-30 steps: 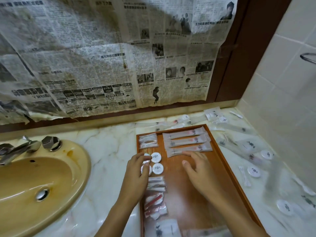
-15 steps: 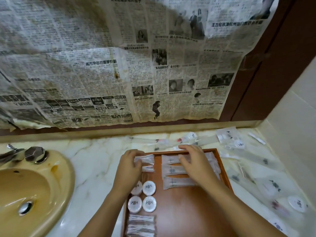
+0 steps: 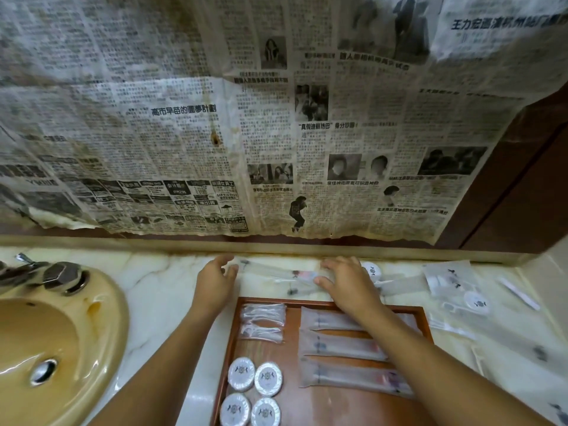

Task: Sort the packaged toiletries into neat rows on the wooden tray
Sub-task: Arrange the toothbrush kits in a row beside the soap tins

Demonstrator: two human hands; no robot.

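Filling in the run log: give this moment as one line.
left hand: open, over counter | right hand: open, on long packets behind wooden tray | nothing lifted

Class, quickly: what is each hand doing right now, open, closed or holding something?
Left hand: open, fingers relaxed above the marble counter, holding nothing.
Right hand: open, fingers spread over the clear long plastic packets behind the wooden tray.

sink (image 3: 101, 318) left — tray (image 3: 425, 321) right, packets (image 3: 341, 347) on tray

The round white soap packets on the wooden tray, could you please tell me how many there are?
4, in a two-by-two block at the tray's near-left. None seem hidden.
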